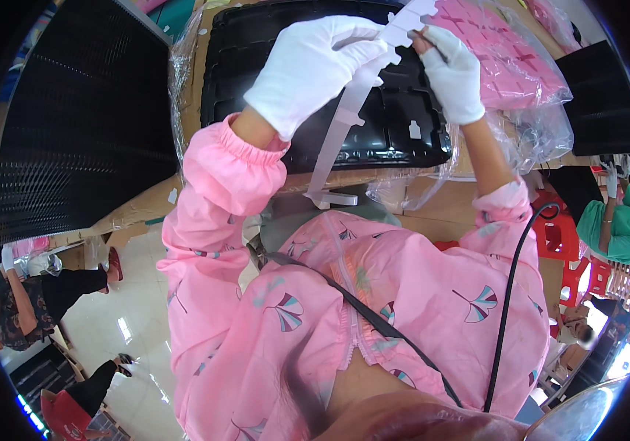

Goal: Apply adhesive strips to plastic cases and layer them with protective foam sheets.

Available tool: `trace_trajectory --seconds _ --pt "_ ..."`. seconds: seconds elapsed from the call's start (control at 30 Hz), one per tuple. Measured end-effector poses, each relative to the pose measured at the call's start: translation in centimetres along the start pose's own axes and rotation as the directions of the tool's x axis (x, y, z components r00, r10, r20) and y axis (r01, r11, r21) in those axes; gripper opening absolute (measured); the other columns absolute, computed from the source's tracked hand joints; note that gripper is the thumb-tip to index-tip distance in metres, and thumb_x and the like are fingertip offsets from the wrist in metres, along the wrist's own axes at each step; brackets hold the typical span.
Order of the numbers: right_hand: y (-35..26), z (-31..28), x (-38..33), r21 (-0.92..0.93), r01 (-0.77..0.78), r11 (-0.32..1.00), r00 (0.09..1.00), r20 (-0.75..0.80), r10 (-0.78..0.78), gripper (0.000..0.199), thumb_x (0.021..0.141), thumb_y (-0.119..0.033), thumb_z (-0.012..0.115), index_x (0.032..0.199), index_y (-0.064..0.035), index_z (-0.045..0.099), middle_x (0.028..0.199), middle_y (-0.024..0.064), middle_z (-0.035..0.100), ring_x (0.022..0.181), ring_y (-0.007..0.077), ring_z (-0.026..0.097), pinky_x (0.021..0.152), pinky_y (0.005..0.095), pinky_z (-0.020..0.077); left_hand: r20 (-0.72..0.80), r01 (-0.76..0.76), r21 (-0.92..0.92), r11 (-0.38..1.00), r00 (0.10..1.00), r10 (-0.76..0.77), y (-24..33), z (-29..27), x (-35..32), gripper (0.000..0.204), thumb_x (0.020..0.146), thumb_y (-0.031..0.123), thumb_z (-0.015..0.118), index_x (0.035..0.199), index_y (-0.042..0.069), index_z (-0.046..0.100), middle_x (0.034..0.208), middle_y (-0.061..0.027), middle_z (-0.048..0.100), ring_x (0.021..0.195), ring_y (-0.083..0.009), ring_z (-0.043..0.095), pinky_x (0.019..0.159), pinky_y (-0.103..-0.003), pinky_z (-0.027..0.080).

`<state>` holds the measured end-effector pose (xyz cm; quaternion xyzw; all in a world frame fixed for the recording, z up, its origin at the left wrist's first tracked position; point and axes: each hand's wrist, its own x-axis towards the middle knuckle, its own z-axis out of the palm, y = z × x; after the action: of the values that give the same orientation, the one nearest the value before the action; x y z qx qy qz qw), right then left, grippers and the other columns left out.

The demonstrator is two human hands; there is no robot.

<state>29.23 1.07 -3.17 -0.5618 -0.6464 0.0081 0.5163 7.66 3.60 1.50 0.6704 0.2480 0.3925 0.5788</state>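
Note:
A long, pale translucent strip with notched tabs along its edge [338, 132] runs slantwise through both hands, its lower end hanging toward my lap. My left hand [311, 70], in a white glove, pinches it between thumb and fingers. Close to the strip's upper end, my right hand [453, 77] grips it too; its white glove leaves the fingertips bare. Beneath both hands lies a black moulded plastic tray [237, 73] with a ribbed surface. A small white tab-shaped piece [415, 130] rests on the tray near its right corner.
Pink pieces in clear plastic bags [502, 62] lie right of the tray. Dark panels stand at the left [83, 132] and right [600, 95]. Cardboard [432, 209] covers the table edge. Red stools [556, 239] stand at right. Other people are on both sides.

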Motion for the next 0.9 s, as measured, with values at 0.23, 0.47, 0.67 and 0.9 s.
trace_trajectory --seconds 0.23,0.47,0.67,0.9 --pt "-6.7 -0.4 -4.9 -0.009 0.299 0.954 0.949 -0.106 -0.298 0.026 0.070 -0.001 0.069 0.095 -0.0033 0.064 0.099 0.0108 0.061 0.086 0.0266 0.060 0.076 0.0322 0.0479 0.020 -0.188 0.355 0.916 0.981 0.194 0.1 1.4 -1.5 0.022 0.086 0.015 0.060 0.103 0.001 0.064 0.083 -0.0091 0.068 0.071 -0.0138 0.063 0.068 -0.025 0.048" --pt "-6.8 0.4 -6.3 -0.025 0.218 0.976 0.971 -0.094 -0.219 0.026 0.073 -0.002 0.069 0.099 -0.0038 0.063 0.103 0.0090 0.062 0.091 0.0235 0.060 0.079 0.0296 0.0471 0.008 0.124 0.182 0.975 0.992 -0.128 -0.3 2.2 -4.4 0.029 0.085 0.018 0.064 0.110 0.003 0.062 0.087 -0.0027 0.066 0.065 -0.0052 0.060 0.052 -0.017 0.045" --pt "-6.9 -0.2 -7.5 -0.010 0.285 0.958 0.949 -0.134 -0.284 0.029 0.068 -0.003 0.073 0.095 -0.0033 0.064 0.106 0.0110 0.060 0.092 0.0257 0.060 0.078 0.0314 0.0481 -0.138 0.153 0.075 0.985 0.980 -0.142 -1.5 2.9 -4.6 0.027 0.085 0.019 0.065 0.105 0.002 0.064 0.086 -0.0033 0.066 0.064 -0.0057 0.057 0.051 -0.017 0.045" --pt "-7.1 0.0 -7.9 -0.068 0.286 0.956 0.958 0.008 -0.287 0.026 0.059 -0.008 0.077 0.083 -0.0052 0.067 0.107 0.0106 0.059 0.095 0.0284 0.055 0.080 0.0361 0.0452 -0.203 0.138 0.080 0.987 0.972 -0.119 -1.3 3.7 -4.7 0.025 0.085 0.019 0.066 0.101 0.001 0.065 0.084 -0.0040 0.066 0.063 -0.0057 0.058 0.049 -0.017 0.046"
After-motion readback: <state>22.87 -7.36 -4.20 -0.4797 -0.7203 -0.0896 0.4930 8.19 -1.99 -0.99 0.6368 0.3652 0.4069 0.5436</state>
